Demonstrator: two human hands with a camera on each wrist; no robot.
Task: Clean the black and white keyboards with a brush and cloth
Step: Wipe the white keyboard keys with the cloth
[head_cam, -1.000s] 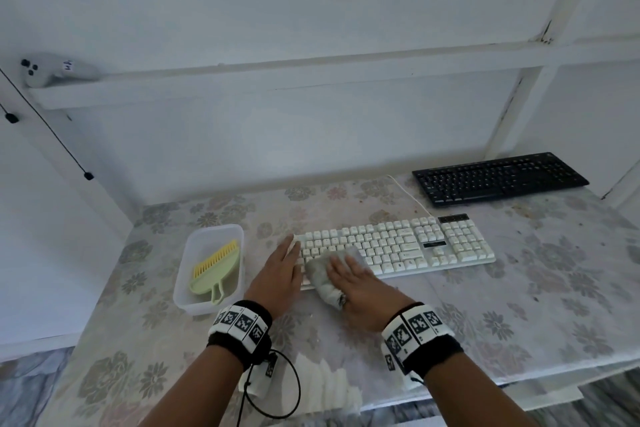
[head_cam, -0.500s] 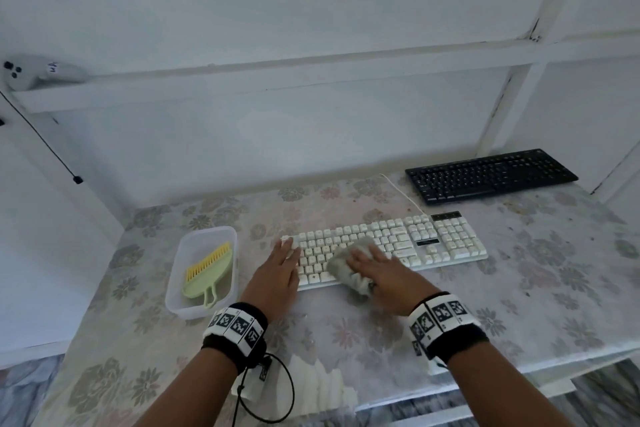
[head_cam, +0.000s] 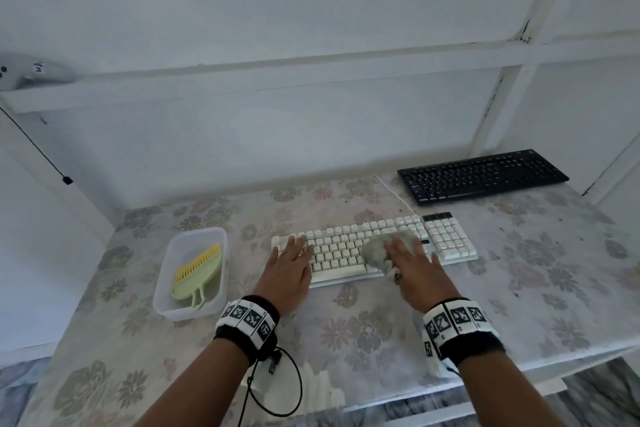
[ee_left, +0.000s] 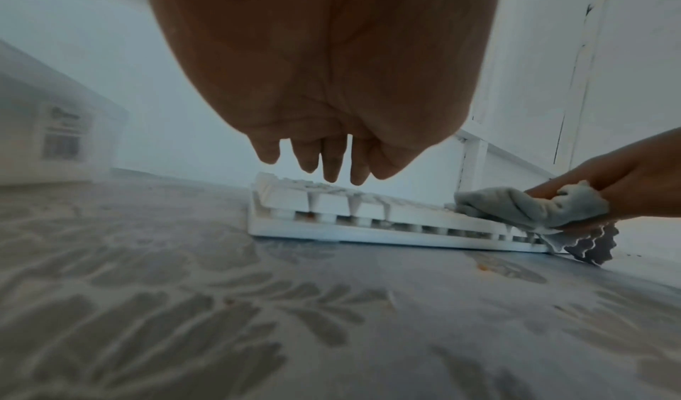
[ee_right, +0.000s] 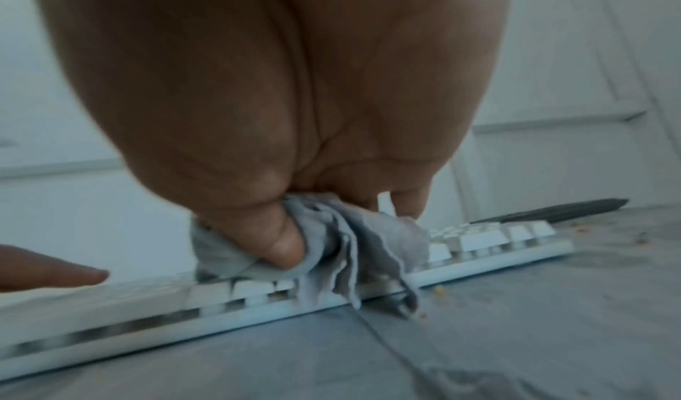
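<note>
One translucent plastic tub (head_cam: 166, 302) at the left is holding one green brush (head_cam: 197, 279) with yellow bristles. The left hand (head_cam: 289, 269) is lying flat, released, on the white keyboard (head_cam: 446, 239). The right hand (head_cam: 414, 269) is grasping one crumpled grey cloth (head_cam: 379, 251) on its keys. One black keyboard (head_cam: 481, 175) is lying far right.

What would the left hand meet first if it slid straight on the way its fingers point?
The left hand rests on the white keyboard, fingers pointing away; it would cross the upper key rows, then bare tablecloth toward the wall, probably.
</note>
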